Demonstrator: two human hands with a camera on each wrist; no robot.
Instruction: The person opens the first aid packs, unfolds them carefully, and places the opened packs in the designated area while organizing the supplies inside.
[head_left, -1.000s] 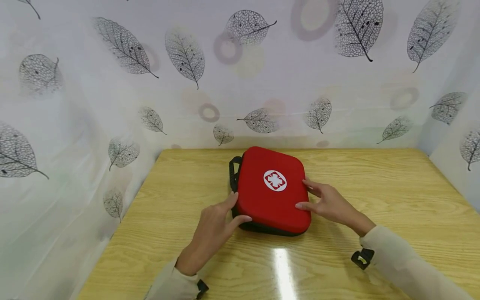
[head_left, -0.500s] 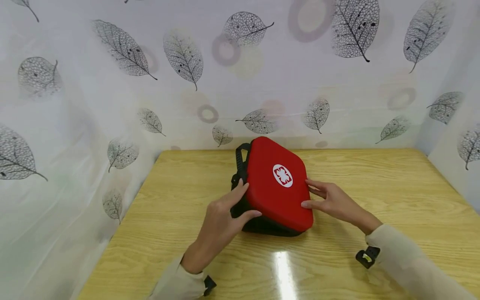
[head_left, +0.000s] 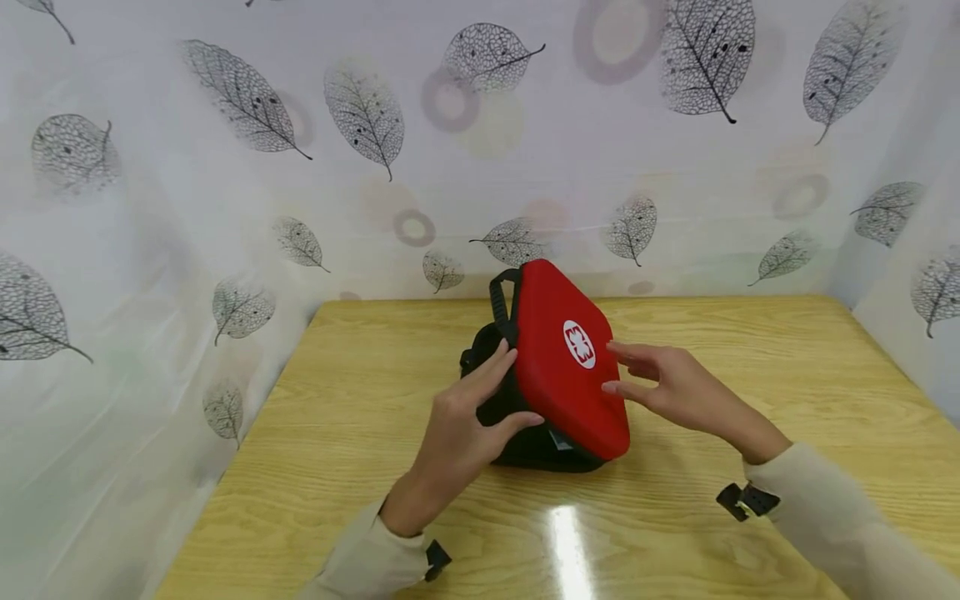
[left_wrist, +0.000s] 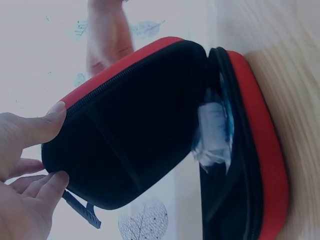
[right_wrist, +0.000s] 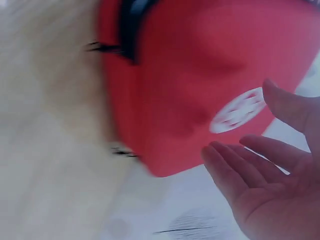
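Note:
A red first-aid case with a white cross emblem sits on the table, its lid tilted up from the base. My left hand grips the lid's raised edge between thumb and fingers, below the black carry handle. In the left wrist view the lid's dark lining shows, and a clear plastic-wrapped item lies in the base. My right hand is at the lid's right side, fingers loosely extended and thumb apart, holding nothing; in the right wrist view it hovers by the emblem.
The wooden table runs back to a pale leaf-printed curtain, which also hangs along both sides. A strip of light reflects on the tabletop in front of the case.
The lid has swung up at its left edge, carried by my left hand, which moved up and to the right. My right hand has drawn slightly away from the lid.

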